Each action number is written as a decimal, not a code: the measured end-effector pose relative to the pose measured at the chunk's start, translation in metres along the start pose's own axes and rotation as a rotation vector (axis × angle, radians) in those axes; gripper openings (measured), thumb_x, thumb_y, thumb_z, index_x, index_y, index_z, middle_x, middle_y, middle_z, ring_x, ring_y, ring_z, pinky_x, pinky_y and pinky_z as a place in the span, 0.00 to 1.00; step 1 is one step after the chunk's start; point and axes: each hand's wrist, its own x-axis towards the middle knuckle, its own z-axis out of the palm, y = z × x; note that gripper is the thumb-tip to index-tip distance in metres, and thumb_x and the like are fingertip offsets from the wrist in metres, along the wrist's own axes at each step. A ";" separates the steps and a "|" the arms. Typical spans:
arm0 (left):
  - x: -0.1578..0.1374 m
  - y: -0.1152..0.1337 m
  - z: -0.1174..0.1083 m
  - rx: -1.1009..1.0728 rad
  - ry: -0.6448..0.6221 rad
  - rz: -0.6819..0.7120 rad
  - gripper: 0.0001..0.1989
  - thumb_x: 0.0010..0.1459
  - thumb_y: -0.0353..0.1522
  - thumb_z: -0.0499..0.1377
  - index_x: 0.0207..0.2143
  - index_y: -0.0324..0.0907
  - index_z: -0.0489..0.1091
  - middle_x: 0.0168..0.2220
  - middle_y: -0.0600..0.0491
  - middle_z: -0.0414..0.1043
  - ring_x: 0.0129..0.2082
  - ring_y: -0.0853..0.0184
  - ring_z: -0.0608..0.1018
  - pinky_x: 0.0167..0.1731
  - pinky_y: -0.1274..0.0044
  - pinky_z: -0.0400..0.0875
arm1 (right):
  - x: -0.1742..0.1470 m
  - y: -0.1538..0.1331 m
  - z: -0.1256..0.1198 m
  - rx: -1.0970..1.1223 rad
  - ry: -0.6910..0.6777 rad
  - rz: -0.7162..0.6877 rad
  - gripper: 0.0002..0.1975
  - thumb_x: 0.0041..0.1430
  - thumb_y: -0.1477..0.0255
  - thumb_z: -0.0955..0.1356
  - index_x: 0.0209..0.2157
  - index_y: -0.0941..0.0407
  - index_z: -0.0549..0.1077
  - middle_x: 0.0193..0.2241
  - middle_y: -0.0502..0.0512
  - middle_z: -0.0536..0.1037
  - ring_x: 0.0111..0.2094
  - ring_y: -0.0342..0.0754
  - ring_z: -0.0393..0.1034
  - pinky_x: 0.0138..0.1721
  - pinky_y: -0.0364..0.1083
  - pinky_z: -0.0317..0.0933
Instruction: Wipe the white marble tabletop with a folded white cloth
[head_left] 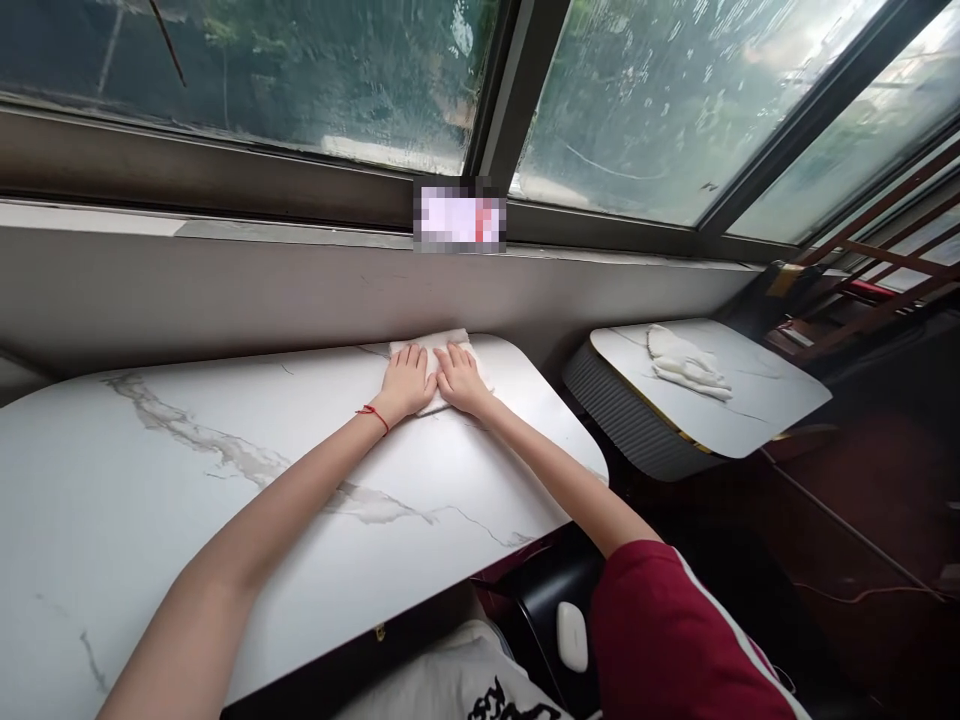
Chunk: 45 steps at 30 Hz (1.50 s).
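Observation:
A folded white cloth (429, 347) lies on the white marble-patterned table (300, 430), close to its far edge by the wall. My left hand (409, 380) rests flat on the cloth's left part, fingers stretched forward. Beside it, my right hand (459, 377) presses flat on the right part, its fingers also stretched out. The thumbs nearly meet. Much of the cloth is hidden under both hands. A red string bracelet (373, 415) circles my left wrist.
To the right stands a smaller marble-patterned table (750, 420) with a crumpled white cloth (686, 362) on it. Windows (637, 110) run above the wall behind the tables. Below the near edge, a small white case (572, 637) lies on a black surface.

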 end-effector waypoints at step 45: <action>-0.165 0.120 -0.043 0.080 -0.116 0.270 0.33 0.63 0.35 0.46 0.65 0.21 0.59 0.66 0.26 0.58 0.67 0.40 0.61 0.64 0.52 0.55 | -0.222 -0.040 -0.065 -0.081 0.008 -0.075 0.31 0.65 0.71 0.58 0.68 0.65 0.58 0.68 0.77 0.56 0.70 0.66 0.46 0.64 0.66 0.50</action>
